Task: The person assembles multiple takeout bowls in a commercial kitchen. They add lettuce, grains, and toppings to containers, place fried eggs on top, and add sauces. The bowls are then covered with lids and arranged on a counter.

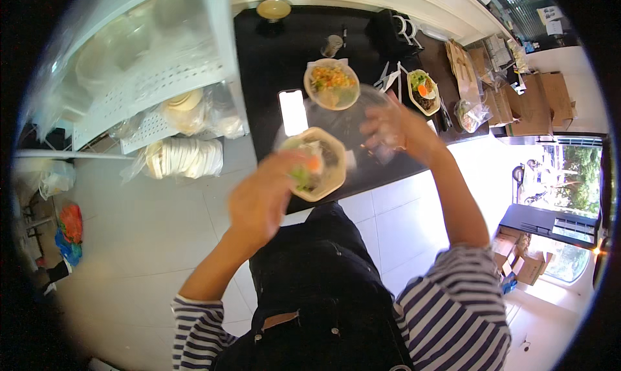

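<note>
An octagonal cream takeaway bowl [333, 172] sits at the near edge of the black table, holding greens, a white piece and an orange piece. My left hand [265, 193] is over its left side, fingers blurred by motion. To the upper right, my right hand [401, 130] is raised with bent fingers, also smeared. Clear see-through plastic [378, 100] shows beside the right fingers; its kind and whether I grip it are unclear. Behind the bowl lie a phone [294, 112] with a bright screen and another bowl [332, 84] of yellow and orange food.
Another filled bowl [424, 93] stands at the right, near white strips [390, 77]. Farther back are a glass [332, 45], a yellowish bowl [273, 9] and a black holder [392, 34]. A white perforated shelf [152, 73] with bagged containers [184, 157] stands left. Cardboard boxes [537, 106] are right.
</note>
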The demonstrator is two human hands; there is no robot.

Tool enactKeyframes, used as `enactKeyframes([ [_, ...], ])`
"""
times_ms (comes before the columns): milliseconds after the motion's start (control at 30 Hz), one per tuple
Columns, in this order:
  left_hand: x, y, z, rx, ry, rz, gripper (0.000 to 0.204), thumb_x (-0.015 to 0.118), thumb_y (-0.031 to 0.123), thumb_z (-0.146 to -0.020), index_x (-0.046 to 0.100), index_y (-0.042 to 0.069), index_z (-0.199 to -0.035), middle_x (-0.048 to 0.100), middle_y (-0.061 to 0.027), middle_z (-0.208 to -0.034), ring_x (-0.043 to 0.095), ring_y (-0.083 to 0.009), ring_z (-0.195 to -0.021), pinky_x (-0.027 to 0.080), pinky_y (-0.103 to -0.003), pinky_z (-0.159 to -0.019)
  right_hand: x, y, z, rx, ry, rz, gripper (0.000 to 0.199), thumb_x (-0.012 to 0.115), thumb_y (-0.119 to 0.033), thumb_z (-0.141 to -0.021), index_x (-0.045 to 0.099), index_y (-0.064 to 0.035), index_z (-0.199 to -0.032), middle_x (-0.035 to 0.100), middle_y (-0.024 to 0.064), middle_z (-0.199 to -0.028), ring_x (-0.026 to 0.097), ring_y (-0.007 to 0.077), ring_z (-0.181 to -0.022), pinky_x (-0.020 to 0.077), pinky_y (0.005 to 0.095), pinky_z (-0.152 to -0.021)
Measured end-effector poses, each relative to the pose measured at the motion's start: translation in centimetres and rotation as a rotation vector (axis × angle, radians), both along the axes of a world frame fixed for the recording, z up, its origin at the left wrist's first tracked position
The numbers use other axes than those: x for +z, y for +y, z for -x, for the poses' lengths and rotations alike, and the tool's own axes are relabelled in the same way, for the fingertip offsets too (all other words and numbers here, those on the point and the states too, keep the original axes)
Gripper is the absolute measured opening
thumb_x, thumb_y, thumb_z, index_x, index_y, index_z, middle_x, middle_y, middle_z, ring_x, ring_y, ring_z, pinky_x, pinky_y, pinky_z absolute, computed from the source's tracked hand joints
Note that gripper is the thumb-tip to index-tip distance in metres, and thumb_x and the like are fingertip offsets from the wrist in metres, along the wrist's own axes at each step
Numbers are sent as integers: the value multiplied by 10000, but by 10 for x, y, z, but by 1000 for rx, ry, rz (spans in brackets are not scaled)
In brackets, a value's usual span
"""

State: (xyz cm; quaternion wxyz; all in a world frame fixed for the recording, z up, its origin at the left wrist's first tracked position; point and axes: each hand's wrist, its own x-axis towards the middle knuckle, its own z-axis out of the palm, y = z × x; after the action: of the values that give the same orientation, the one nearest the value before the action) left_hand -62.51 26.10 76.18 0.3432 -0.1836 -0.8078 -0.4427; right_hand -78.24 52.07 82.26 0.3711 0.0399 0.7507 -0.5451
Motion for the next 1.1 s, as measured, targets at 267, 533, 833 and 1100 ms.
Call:
enactKeyframes([
  [267,-72,195,87,-681,-127,279,153,588,59,-855,484,60,-966,533,-89,-1334,554,-293,-1176,574,-336,-791,-83,245,13,-541,-310,406,442,361,-308,-975,551,36,-1178,686,150,-938,666,192,-727,527,259,-586],
  [533,-81,281,128,-707,-266,317,176,642,63,-818,503,64,-926,519,-84,-1341,509,-316,-1215,542,-362,-885,-95,326,49,-481,-167,299,390,456,-294,-984,541,20,-1200,677,110,-892,637,152,-771,494,243,-646],
  [833,-99,175,201,106,-937,-867,457,501,182,-976,329,4,-1361,589,-155,-1212,618,-230,-1027,562,-328,-791,-169,174,146,-324,33,393,277,490,-212,-985,551,-35,-1189,583,25,-848,568,103,-749,458,234,-645],
  [1100,-173,76,265,321,-960,-345,213,583,185,-928,642,39,-1072,679,-35,-886,599,-92,-740,487,-239,-621,-244,35,191,-371,481,64,261,541,-224,-959,624,0,-1063,541,45,-776,512,131,-670,425,290,-611],
])
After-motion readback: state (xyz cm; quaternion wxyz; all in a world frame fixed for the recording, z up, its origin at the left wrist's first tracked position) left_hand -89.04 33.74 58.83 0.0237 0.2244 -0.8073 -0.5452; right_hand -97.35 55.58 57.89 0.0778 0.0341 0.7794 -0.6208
